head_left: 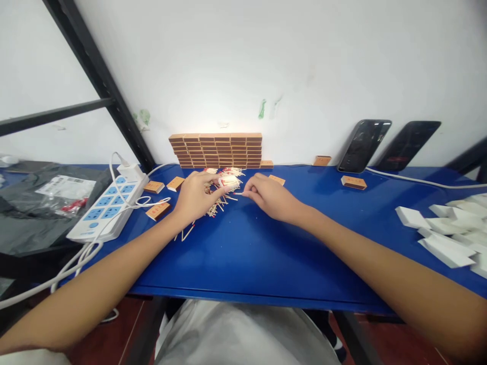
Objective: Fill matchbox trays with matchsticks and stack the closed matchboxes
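My left hand is curled around a small open matchbox tray filled with matches, held just above a loose pile of matches on the blue table. My right hand is closed in a pinch on a single match, its tip pointing left toward the tray. A stacked wall of brown matchboxes stands against the white wall behind both hands.
Loose brown matchboxes lie on the table around the hands. A white power strip with cables sits at left. Two dark phones lean on the wall at right. White inner trays are heaped at the far right.
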Demonstrator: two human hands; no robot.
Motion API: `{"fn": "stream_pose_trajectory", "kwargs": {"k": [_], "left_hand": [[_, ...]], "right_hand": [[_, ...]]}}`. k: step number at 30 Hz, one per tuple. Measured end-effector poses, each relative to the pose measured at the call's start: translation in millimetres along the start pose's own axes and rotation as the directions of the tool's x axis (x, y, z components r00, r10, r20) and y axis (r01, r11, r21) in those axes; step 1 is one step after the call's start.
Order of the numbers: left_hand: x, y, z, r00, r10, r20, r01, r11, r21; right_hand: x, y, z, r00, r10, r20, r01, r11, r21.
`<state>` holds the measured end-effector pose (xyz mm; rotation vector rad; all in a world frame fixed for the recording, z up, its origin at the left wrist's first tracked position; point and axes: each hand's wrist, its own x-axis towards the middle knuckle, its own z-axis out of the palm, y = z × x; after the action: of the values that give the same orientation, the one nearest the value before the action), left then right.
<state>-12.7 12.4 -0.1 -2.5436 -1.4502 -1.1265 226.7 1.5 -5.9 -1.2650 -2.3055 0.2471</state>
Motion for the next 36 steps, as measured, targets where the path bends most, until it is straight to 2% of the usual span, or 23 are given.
{"fn": "stream_pose_trajectory", "kwargs": {"k": [5,10,12,19,29,36], "left_hand": [[-2,-4,3.5,0.999,0.040,0.008,-0.040,0.998,-0.043],[-3,2,3.1,0.970,0.225,0.097,-0.207,0.964,-0.165],[-3,4,2.8,0.961,0.256,0.107,-0.233,0.954,-0.186],[-3,3,2.5,0.963,0.256,0.088,-0.233,0.949,-0.212],[-3,6,2.1,0.959,0.263,0.104,-0.237,0.948,-0.214],[-3,6,1.3,0.960,0.266,0.083,-0.242,0.944,-0.224]], "right_hand": [[2,4,-12,0.988,-0.019,-0.150,0.020,1.000,0.004],[0,-2,-7,0.986,-0.067,-0.153,0.061,0.997,-0.047],[0,-4,-6,0.984,-0.089,-0.153,0.077,0.994,-0.081],[-1,-4,-7,0.984,-0.090,-0.150,0.082,0.995,-0.058],[-3,-4,-2,0.994,-0.085,-0.075,0.084,0.996,-0.021],[-2,-3,-2,0.994,-0.063,-0.084,0.063,0.998,-0.006]]}}
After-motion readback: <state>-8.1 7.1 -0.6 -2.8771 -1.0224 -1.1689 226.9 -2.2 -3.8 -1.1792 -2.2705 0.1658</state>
